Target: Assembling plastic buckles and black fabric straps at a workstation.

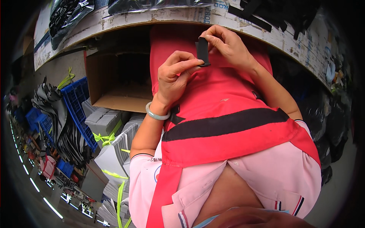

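A short black strap (203,51), flat like webbing, stretches between my two hands above the lap of my red apron (213,87). My left hand (176,74) pinches its lower end between thumb and fingertips, where the strip seems folded. At the upper end, my right hand (228,45) grips the strap between thumb and forefinger. Both hands are closed on the same piece, which stands roughly upright between them. A pale bangle (157,113) circles my left wrist.
Beyond my hands runs a worktable edge (152,17), with loose black strips (254,18) and a clear plastic bag (72,19) of dark pieces on it. An open cardboard box (121,99) sits below. Left of me are a blue crate (78,110) and tied grey sheets (104,119).
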Demonstrator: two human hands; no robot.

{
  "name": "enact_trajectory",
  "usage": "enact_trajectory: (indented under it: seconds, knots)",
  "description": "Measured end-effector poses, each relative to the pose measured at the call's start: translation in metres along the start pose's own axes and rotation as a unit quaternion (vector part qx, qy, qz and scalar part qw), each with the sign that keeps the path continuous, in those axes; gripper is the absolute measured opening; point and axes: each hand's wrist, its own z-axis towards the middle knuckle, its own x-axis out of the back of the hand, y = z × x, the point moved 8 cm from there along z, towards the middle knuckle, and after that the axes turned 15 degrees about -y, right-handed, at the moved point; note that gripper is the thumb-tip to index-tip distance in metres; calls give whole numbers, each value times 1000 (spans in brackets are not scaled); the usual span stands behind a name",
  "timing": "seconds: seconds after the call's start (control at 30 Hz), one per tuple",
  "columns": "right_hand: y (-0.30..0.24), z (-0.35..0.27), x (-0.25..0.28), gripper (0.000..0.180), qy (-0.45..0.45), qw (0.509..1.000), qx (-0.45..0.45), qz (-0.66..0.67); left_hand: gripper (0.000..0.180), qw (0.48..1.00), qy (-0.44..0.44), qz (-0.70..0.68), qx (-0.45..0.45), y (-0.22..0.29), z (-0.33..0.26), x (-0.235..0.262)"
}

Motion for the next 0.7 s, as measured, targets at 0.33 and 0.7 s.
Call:
enact_trajectory:
  seconds: [0.33,0.7]
  knots:
    - [-5,2,-13,16,-30,994,8,106,26,999,-5,50,5,17,-13,5]
    - [16,13,-27,25,-49,998,-13,38,34,911,94,227,330,9,-110,134]
